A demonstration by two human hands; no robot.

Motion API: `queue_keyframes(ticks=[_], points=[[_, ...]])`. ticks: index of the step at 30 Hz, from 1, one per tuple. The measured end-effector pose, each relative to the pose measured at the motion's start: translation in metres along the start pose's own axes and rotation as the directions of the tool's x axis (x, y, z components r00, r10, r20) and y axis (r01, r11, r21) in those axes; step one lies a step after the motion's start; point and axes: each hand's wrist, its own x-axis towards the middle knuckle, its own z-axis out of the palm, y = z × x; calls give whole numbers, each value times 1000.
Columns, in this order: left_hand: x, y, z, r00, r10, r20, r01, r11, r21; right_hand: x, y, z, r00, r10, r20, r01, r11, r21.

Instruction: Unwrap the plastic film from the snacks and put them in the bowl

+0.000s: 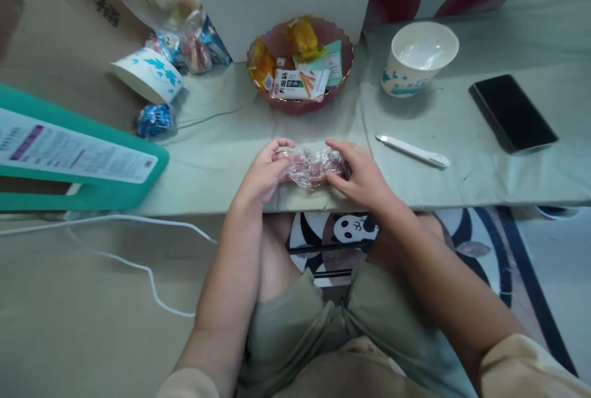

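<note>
Hands at frame centre pinch a clear wrapper (313, 167) lying crosswise: left hand (265, 170) grips its left end, right hand (362, 175) its right end.

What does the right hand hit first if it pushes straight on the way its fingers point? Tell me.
The right hand points leftward and already touches the clear plastic wrapper; past it, probably the left hand gripping its other end.
</note>
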Motion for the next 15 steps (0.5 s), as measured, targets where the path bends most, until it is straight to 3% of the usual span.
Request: queue_keyframes(ticks=[3,10,12,15], points=[[5,5,-5,992,109,-67,-95,979,179,0,3,2,998,50,-43,-49,998,28],[26,-3,-11,972,213,-96,-192,962,195,-9,11,2,966,69,-251,-52,996,75],[29,-2,-7,952,276,-130,-253,953,168,-8,12,4,966,70,-250,-52,996,77],[31,0,2,940,317,-128,-298,943,149,-6,10,8,982,118,-148,-109,992,68]])
